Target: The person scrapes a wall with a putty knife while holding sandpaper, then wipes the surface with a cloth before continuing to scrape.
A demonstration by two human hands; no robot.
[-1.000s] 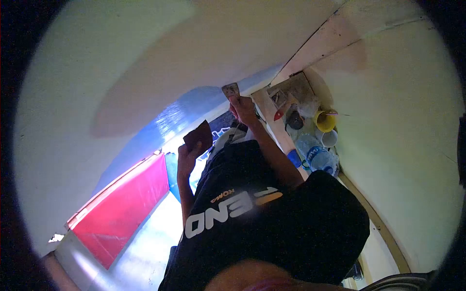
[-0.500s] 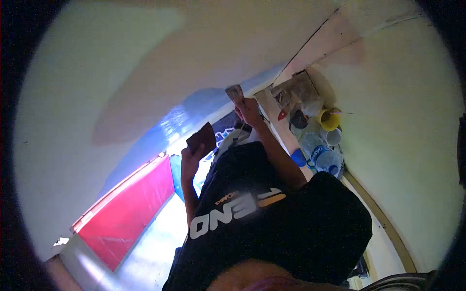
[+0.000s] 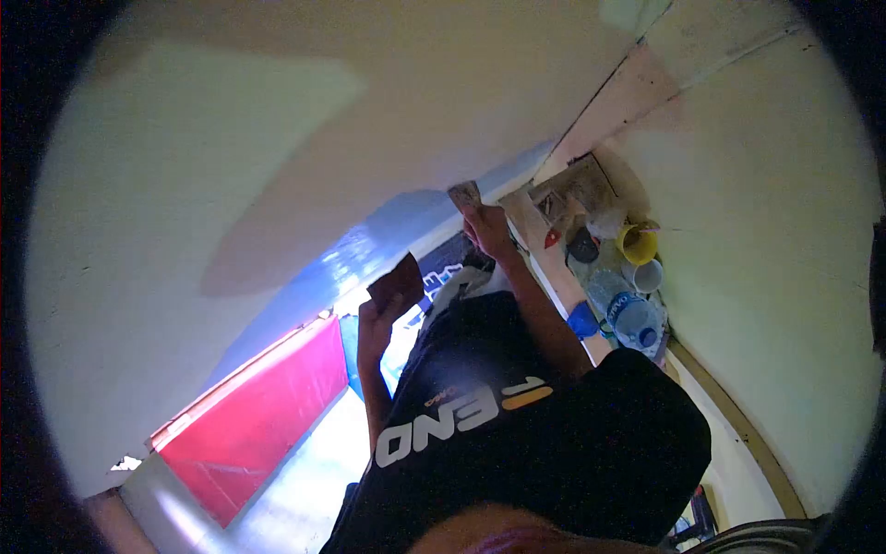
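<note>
My left hand (image 3: 380, 312) is raised in front of my black printed shirt (image 3: 517, 415) and grips a dark reddish-brown rectangular sheet (image 3: 401, 279). My right hand (image 3: 489, 229) reaches further out and holds a small grey flat piece (image 3: 465, 194) by its lower end. The piece's top end lies against the cream wall (image 3: 305, 111), just above a blue painted band (image 3: 369, 242). What the grey piece is I cannot tell.
A narrow ledge (image 3: 544, 242) to the right of my right arm carries a yellow cup (image 3: 637, 244), a white cup (image 3: 648, 274), a dark cup (image 3: 582, 246), clear plastic bottles (image 3: 629, 312) and a paper packet (image 3: 577, 185). A red panel (image 3: 258, 415) lies lower left.
The whole view has drifted, so both hands and the ledge sit a little lower and further right. Both hands keep their hold, and the right hand stays at the wall.
</note>
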